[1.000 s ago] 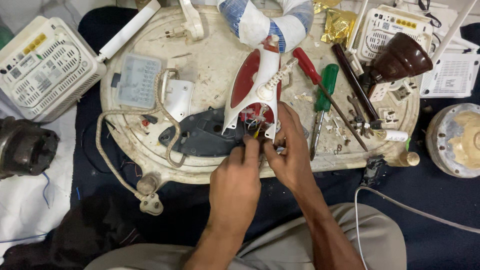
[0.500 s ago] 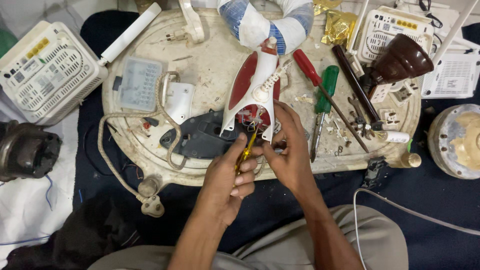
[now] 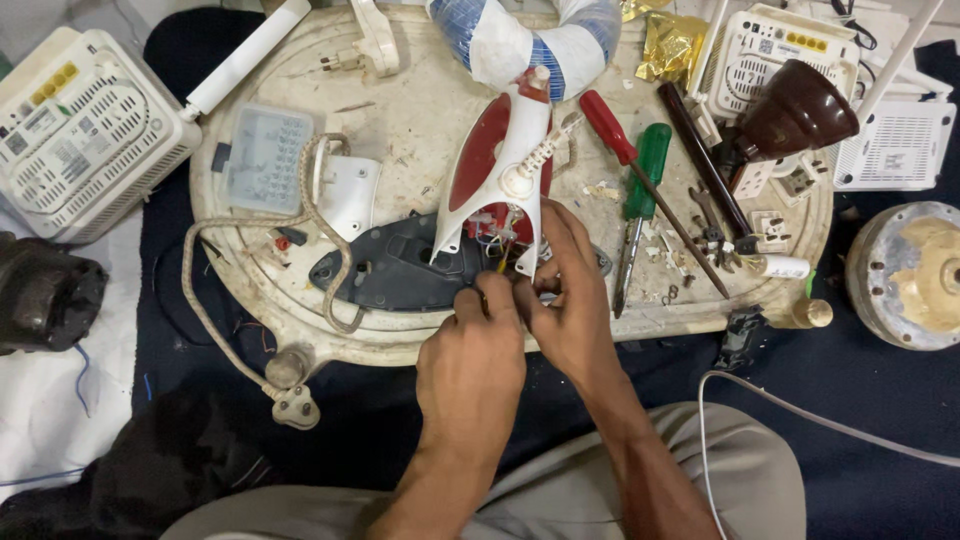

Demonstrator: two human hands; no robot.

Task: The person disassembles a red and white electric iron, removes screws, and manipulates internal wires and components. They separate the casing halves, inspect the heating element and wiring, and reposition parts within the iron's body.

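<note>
A red and white clothes iron lies opened on a round, worn white tray, its dark grey soleplate beside it. My left hand and my right hand meet at the iron's rear end, fingers pinched on the small coloured wires there. A yellow-handled tool tip shows between my fingers. A braided cord runs from the iron off the tray's left to a plug.
On the tray lie a red screwdriver, a green screwdriver, a clear plastic box and small parts. White routers flank it. A brown lamp shade and a round metal part sit at right.
My left hand has shifted slightly up toward the iron's rear, so the yellow tool is now mostly hidden between my fingers. The iron has not moved.
</note>
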